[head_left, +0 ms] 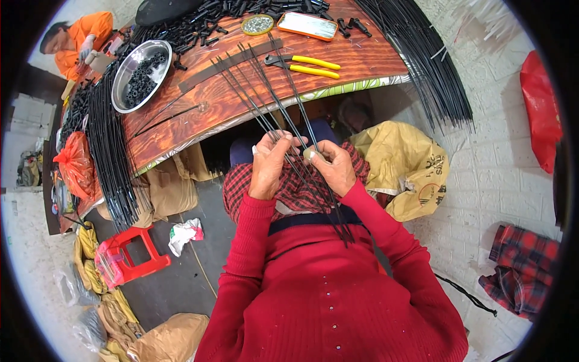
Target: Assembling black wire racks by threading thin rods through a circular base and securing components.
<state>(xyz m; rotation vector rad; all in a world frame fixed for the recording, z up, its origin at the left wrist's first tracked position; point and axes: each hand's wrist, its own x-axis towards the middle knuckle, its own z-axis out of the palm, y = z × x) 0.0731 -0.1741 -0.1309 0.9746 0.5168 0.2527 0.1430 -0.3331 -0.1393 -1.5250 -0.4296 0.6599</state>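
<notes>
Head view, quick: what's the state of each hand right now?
Left hand: closed, its grip on thin black rods.
Right hand: closed, its grip also on thin black rods.

Bright light, with glints on the bowl and deep shadow beneath the tabletop. The centre is sharp; white strips at upper right blur. Fisheye distortion bends edges toward a black border.

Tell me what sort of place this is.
Probably an assembly workshop: a metal bowl of black parts and yellow-handled pliers lie on the wooden table, and bundles of black rods jut past its edges.
</notes>
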